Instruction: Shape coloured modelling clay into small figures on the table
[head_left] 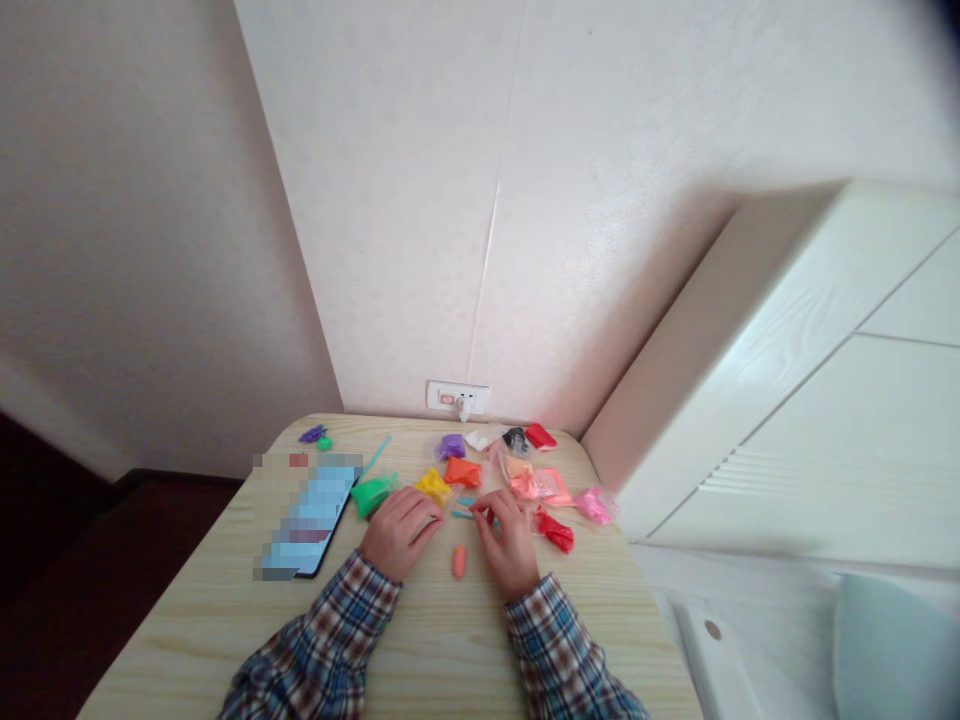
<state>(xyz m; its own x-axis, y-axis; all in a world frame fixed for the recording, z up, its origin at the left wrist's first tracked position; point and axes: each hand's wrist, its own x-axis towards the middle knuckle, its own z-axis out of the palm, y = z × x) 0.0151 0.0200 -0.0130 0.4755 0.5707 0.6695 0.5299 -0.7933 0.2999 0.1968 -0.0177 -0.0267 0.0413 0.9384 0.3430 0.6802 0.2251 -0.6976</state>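
My left hand (pixel 401 530) rests on the wooden table (pixel 225 620) with its fingers curled, knuckles up, next to a green clay bag (pixel 371 494) and a yellow clay bag (pixel 433 486). My right hand (pixel 510 540) pinches a thin teal modelling stick (pixel 465 514) at its right end. A small orange clay roll (pixel 459 561) lies on the table between the two hands. Whether the left hand holds anything is hidden.
Several small bags of coloured clay lie behind the hands: orange (pixel 463 471), purple (pixel 451 446), pink (pixel 596 505), red (pixel 556 532). A phone (pixel 315 515) lies at the left. A wall socket (pixel 457 398) sits behind the table, a white cabinet (pixel 787 380) at the right.
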